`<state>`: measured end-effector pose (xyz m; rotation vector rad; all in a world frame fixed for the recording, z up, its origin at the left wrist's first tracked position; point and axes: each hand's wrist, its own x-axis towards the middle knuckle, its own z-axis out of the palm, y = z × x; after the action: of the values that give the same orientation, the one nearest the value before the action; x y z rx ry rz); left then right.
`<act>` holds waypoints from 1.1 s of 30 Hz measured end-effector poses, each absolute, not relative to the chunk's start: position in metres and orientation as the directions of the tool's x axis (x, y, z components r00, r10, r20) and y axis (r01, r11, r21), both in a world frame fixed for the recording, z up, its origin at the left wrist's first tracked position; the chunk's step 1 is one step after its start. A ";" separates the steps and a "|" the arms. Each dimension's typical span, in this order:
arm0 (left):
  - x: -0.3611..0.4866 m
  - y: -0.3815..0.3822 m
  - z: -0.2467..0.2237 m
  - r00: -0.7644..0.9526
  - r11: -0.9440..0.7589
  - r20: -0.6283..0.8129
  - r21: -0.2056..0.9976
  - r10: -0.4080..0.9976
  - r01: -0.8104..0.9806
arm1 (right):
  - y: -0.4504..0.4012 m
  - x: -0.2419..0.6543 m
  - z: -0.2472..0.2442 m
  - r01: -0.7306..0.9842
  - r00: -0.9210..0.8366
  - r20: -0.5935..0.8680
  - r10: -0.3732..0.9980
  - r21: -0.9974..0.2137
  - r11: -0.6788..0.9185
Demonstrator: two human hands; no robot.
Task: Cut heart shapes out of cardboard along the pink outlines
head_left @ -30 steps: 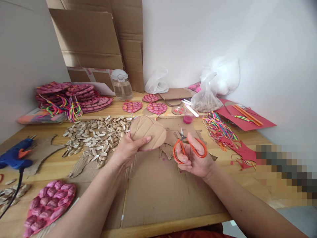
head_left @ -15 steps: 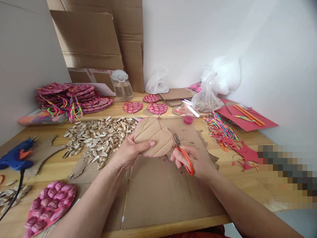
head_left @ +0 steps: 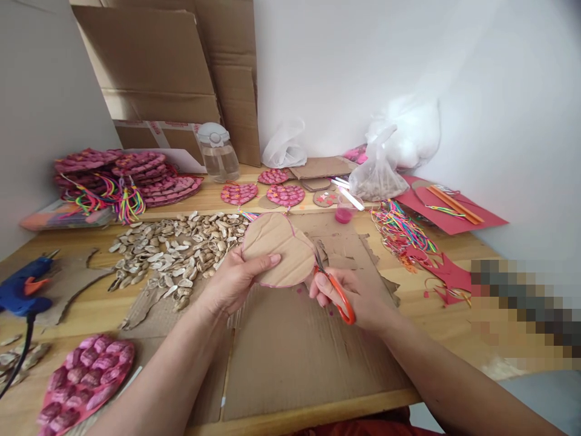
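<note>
Head view: both hands at a cardboard heart over the wooden tabletop (head_left: pixel 445 330).
Left hand (head_left: pixel 231 281) has fingers clamped on the brown heart-shaped cardboard cutout w/ pink edge (head_left: pixel 278 249), held above the flat cardboard sheet (head_left: pixel 290 351); right hand (head_left: pixel 358 297) has fingers closed round the orange-handled scissors (head_left: pixel 333 287), blades touching the heart's right edge; pile of pale peanut shells (head_left: pixel 175 248) just left of the heart; blue glue gun (head_left: pixel 22 287) far left; pink shell-covered heart (head_left: pixel 86 378) at near-left corner.

bare cardboard sheet (head_left: pixel 290 357) open below both hands, peanut shells (head_left: pixel 177 248) crowding left, coloured strings (head_left: pixel 402 233) right
</note>
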<state>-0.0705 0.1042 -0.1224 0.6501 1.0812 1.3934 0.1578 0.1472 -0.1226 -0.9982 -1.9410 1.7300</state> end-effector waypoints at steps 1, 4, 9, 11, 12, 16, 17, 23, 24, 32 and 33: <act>-0.070 0.104 -0.122 -0.140 0.133 -0.214 0.889 0.967 -0.439 | 0.147 0.158 -0.122 0.276 -0.687 -0.197 0.699 -0.961 0.001; -0.069 0.104 -0.121 -0.122 0.139 -0.207 0.899 0.971 -0.415 | 0.147 0.159 -0.122 0.291 -0.683 -0.195 0.704 -0.957 0.017; -0.068 0.104 -0.122 -0.150 0.137 -0.217 0.899 0.965 -0.417 | 0.147 0.160 -0.126 0.308 -0.676 -0.206 0.707 -0.951 0.017; -0.068 0.104 -0.122 -0.158 0.139 -0.220 0.901 0.963 -0.411 | 0.148 0.160 -0.128 0.310 -0.675 -0.219 0.704 -0.951 0.003; -0.068 0.104 -0.123 -0.156 0.138 -0.217 0.903 0.964 -0.408 | 0.148 0.160 -0.128 0.310 -0.676 -0.220 0.703 -0.951 0.001; -0.069 0.104 -0.126 -0.134 0.126 -0.194 0.908 0.972 -0.400 | 0.148 0.158 -0.126 0.309 -0.676 -0.210 0.706 -0.951 0.013; -0.069 0.104 -0.127 -0.131 0.126 -0.193 0.908 0.972 -0.400 | 0.148 0.157 -0.124 0.311 -0.674 -0.206 0.709 -0.950 0.020; -0.066 0.104 -0.124 -0.125 0.153 -0.224 0.896 0.967 -0.417 | 0.146 0.154 -0.121 0.289 -0.663 -0.207 0.719 -0.957 -0.008; -0.065 0.104 -0.124 -0.126 0.159 -0.231 0.894 0.965 -0.419 | 0.145 0.153 -0.121 0.280 -0.661 -0.211 0.720 -0.960 -0.024; -0.061 0.105 -0.119 -0.149 0.167 -0.259 0.876 0.954 -0.452 | 0.142 0.151 -0.112 0.260 -0.643 -0.198 0.740 -0.965 -0.033; -0.061 0.105 -0.119 -0.149 0.168 -0.260 0.876 0.954 -0.452 | 0.142 0.151 -0.111 0.261 -0.642 -0.193 0.742 -0.965 -0.025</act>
<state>-0.0608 0.1049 -0.1188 0.6111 1.1073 1.3667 0.1507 0.1419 -0.1113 -1.0474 -1.8754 1.7088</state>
